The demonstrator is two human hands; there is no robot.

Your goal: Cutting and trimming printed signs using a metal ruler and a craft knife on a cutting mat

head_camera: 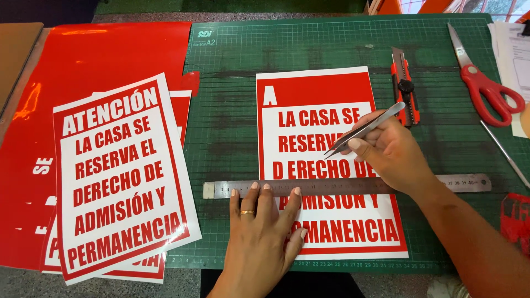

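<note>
Now the right hand pinches steel tweezers between its fingers over the red-and-white vinyl sign on the green cutting mat. The left hand lies flat, fingers spread, touching the steel ruler. The sign seems thin, floppy and sticky; best lifted by an edge.

One head-worn camera looks steeply down, close over the green cutting mat.

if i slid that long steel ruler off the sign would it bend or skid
The long flat steel ruler looks thin but rigid, so it probably stays straight. Its smooth metal lying on the glossy red-and-white sign suggests it could skid easily; the left hand pressing its edge seems to pin it. Flat, so unlikely to roll.
</note>
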